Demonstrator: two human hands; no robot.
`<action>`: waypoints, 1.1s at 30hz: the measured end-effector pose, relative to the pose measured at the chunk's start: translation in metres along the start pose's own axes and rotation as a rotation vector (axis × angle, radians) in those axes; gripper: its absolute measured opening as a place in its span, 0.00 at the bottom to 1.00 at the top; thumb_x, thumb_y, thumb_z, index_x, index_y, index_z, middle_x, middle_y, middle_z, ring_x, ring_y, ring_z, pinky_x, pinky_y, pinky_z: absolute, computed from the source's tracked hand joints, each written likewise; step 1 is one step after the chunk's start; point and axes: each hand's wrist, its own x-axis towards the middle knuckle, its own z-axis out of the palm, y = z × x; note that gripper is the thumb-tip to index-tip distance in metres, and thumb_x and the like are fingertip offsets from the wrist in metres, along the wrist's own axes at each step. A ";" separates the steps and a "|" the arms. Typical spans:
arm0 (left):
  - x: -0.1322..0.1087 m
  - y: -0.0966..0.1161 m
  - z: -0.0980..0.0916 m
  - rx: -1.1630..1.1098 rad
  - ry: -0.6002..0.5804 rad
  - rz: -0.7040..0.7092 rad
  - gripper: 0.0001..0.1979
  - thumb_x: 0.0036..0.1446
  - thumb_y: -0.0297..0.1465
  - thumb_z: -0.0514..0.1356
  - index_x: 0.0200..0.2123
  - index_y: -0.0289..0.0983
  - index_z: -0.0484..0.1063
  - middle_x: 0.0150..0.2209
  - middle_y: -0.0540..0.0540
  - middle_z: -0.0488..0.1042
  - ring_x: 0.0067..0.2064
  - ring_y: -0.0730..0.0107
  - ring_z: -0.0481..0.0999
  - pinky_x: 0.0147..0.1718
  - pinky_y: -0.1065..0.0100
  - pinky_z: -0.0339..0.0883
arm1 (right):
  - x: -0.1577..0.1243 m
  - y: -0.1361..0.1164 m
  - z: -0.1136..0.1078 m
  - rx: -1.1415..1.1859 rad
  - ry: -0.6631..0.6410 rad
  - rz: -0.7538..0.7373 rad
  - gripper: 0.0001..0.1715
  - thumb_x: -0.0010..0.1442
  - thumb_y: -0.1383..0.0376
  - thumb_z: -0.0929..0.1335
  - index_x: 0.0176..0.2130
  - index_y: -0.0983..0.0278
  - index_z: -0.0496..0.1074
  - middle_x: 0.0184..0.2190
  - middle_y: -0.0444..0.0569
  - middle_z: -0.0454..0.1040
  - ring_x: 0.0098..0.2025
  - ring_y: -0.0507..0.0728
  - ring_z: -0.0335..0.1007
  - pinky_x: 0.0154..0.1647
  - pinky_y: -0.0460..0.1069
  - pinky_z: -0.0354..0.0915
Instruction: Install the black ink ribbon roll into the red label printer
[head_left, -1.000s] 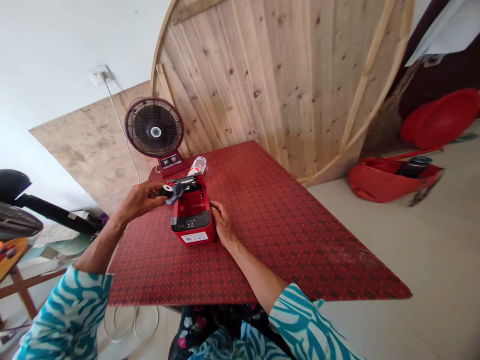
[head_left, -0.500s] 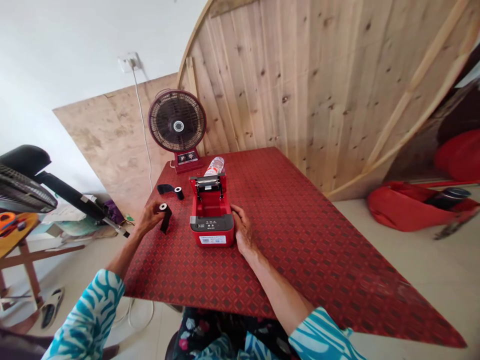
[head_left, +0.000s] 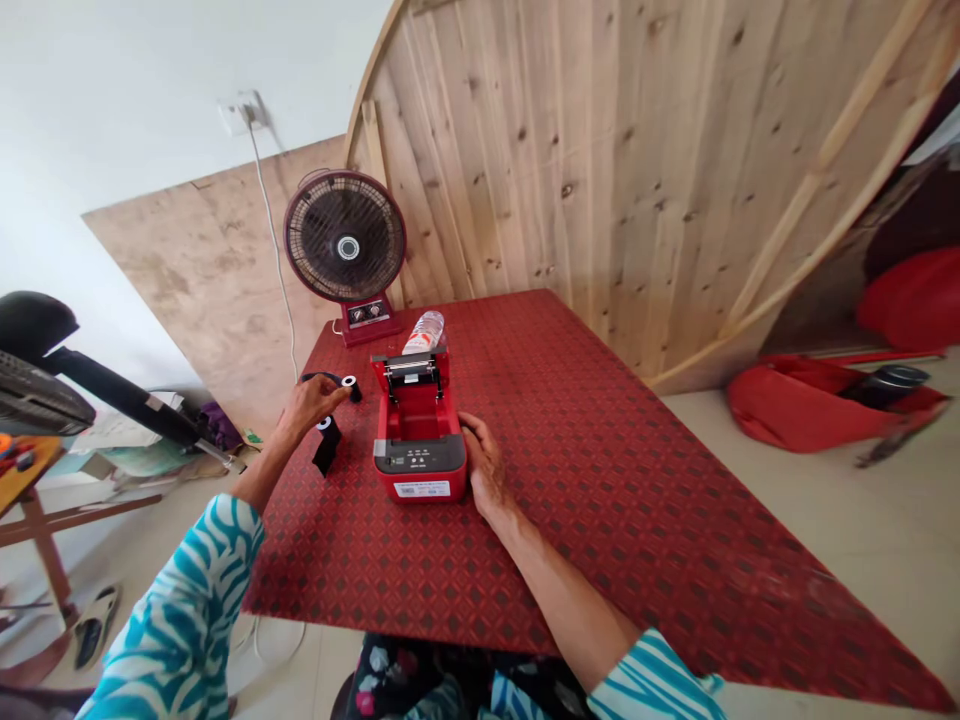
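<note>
Ribbon spool (head_left: 349,383) lies just left of the open red label printer (head_left: 418,445), white core toward the person, just beyond the half-open left hand (head_left: 309,405), far nearer it than the right hand (head_left: 484,465), which rests open against the printer's side.

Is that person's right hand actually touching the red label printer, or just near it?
Touching. The head view shows the right hand with its fingers against the side of the red label printer, no gap between them.
</note>
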 end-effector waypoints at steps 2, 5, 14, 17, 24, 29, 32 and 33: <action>0.014 0.010 0.009 0.216 -0.029 -0.061 0.23 0.48 0.51 0.60 0.35 0.37 0.74 0.36 0.38 0.79 0.43 0.51 0.77 0.39 0.62 0.66 | 0.000 -0.001 0.000 -0.009 -0.011 -0.004 0.21 0.57 0.53 0.65 0.46 0.59 0.72 0.48 0.49 0.75 0.53 0.61 0.67 0.54 0.58 0.62; 0.026 0.018 0.018 0.359 -0.073 -0.132 0.25 0.47 0.52 0.60 0.37 0.36 0.74 0.38 0.33 0.78 0.45 0.45 0.77 0.38 0.60 0.66 | -0.001 -0.003 0.000 -0.023 -0.013 -0.007 0.20 0.57 0.54 0.64 0.46 0.59 0.72 0.49 0.49 0.74 0.52 0.60 0.67 0.54 0.57 0.62; 0.024 0.018 0.020 0.192 -0.032 -0.066 0.14 0.49 0.40 0.59 0.35 0.36 0.72 0.39 0.34 0.78 0.46 0.45 0.76 0.41 0.57 0.66 | 0.002 0.001 0.003 -0.010 0.007 -0.015 0.19 0.58 0.54 0.64 0.46 0.58 0.72 0.48 0.48 0.75 0.52 0.59 0.68 0.55 0.56 0.62; 0.020 0.020 0.010 0.014 -0.024 0.004 0.14 0.48 0.38 0.59 0.36 0.37 0.70 0.38 0.39 0.78 0.44 0.54 0.77 0.41 0.62 0.68 | 0.003 0.000 0.003 -0.014 0.000 -0.024 0.19 0.58 0.54 0.64 0.46 0.57 0.73 0.48 0.48 0.75 0.52 0.59 0.68 0.55 0.56 0.62; -0.035 0.014 -0.029 -0.764 -0.094 0.196 0.19 0.46 0.38 0.62 0.42 0.38 0.66 0.37 0.46 0.77 0.38 0.65 0.76 0.36 0.66 0.70 | 0.005 0.003 0.002 -0.001 -0.012 -0.032 0.20 0.57 0.53 0.64 0.46 0.58 0.73 0.48 0.48 0.75 0.52 0.61 0.68 0.54 0.57 0.62; -0.083 0.011 -0.030 -0.980 -0.168 0.245 0.22 0.44 0.36 0.65 0.44 0.39 0.66 0.31 0.50 0.74 0.30 0.69 0.73 0.35 0.66 0.68 | 0.005 0.003 0.002 0.006 -0.005 -0.041 0.21 0.56 0.53 0.65 0.45 0.59 0.73 0.48 0.50 0.75 0.52 0.61 0.68 0.55 0.58 0.61; -0.101 0.016 -0.025 -1.001 -0.208 0.246 0.23 0.42 0.40 0.66 0.42 0.39 0.65 0.30 0.49 0.74 0.30 0.66 0.74 0.33 0.66 0.67 | 0.005 0.004 0.001 0.004 -0.019 -0.048 0.20 0.56 0.54 0.65 0.45 0.59 0.73 0.48 0.50 0.75 0.52 0.61 0.68 0.54 0.58 0.61; -0.105 0.018 -0.023 -1.010 -0.224 0.247 0.23 0.42 0.41 0.66 0.41 0.40 0.65 0.29 0.49 0.74 0.30 0.66 0.74 0.32 0.66 0.67 | 0.005 0.005 0.001 0.005 -0.022 -0.049 0.19 0.56 0.55 0.65 0.45 0.59 0.73 0.47 0.50 0.75 0.52 0.61 0.68 0.54 0.58 0.62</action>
